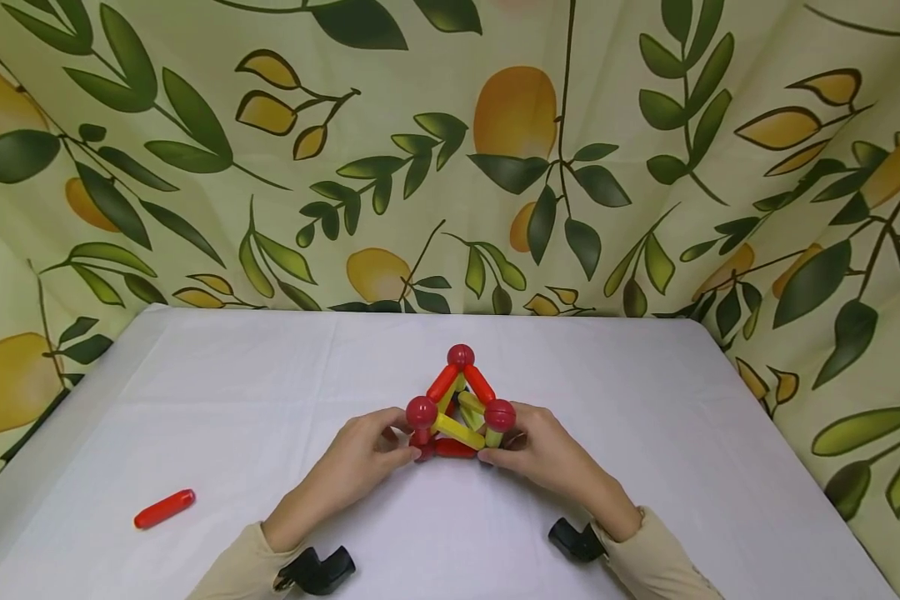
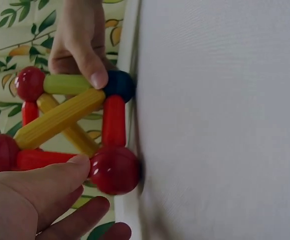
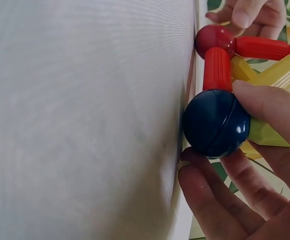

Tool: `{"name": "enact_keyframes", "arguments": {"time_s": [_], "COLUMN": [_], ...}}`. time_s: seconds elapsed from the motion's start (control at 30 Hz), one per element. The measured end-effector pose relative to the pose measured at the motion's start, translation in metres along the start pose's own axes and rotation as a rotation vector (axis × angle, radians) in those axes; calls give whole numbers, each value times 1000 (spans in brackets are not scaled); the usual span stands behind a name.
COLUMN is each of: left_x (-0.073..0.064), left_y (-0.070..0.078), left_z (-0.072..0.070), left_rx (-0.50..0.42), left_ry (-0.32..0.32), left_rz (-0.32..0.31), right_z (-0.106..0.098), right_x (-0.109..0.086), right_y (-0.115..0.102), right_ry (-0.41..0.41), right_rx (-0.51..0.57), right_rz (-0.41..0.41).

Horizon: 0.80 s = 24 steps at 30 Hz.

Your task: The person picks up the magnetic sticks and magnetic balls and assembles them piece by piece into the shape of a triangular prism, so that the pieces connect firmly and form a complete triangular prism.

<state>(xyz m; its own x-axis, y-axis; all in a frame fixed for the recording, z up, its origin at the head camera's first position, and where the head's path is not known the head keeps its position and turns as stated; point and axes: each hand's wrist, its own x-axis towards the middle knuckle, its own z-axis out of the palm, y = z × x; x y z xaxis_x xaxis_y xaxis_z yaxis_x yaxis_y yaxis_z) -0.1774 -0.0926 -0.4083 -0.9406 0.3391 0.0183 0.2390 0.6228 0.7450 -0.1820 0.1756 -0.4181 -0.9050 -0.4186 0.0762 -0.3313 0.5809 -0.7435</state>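
Note:
A frame of magnetic building sticks and balls stands on the table between the hands, with a yellow stick (image 1: 459, 431) slanting across its near face. The left hand (image 1: 356, 454) holds its lower left corner, thumb by a red ball (image 2: 115, 170). At the lower right corner, the right hand (image 1: 558, 454) grips around a dark blue ball (image 3: 214, 124), with the thumb on its near side and fingers beyond. A red stick (image 2: 114, 121) joins these two balls. Another red ball (image 1: 461, 357) tops the far end. Some of the frame's back is hidden.
One loose red stick (image 1: 164, 509) lies at the left on the white-covered table (image 1: 615, 375). Behind the table hangs a fruit-and-leaf patterned curtain (image 1: 420, 75). Black devices (image 1: 318, 571) are strapped at both wrists.

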Motion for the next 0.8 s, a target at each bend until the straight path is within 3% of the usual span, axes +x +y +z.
{"name": "enact_keyframes", "arguments": {"time_s": [0.17, 0.43, 0.8], "left_x": [-8, -21, -41], "left_y": [-1, -8, -20], "left_z": [-15, -40, -69], "left_rx": [1, 28, 121], "left_ry": [22, 78, 175], "left_rz": [29, 134, 157], "right_z": [-1, -1, -1], "right_x": [0, 0, 0], "right_y": [0, 1, 0], "right_ry": [-7, -12, -21], "right_rx": [7, 6, 17], "right_rz": [10, 11, 15]}}
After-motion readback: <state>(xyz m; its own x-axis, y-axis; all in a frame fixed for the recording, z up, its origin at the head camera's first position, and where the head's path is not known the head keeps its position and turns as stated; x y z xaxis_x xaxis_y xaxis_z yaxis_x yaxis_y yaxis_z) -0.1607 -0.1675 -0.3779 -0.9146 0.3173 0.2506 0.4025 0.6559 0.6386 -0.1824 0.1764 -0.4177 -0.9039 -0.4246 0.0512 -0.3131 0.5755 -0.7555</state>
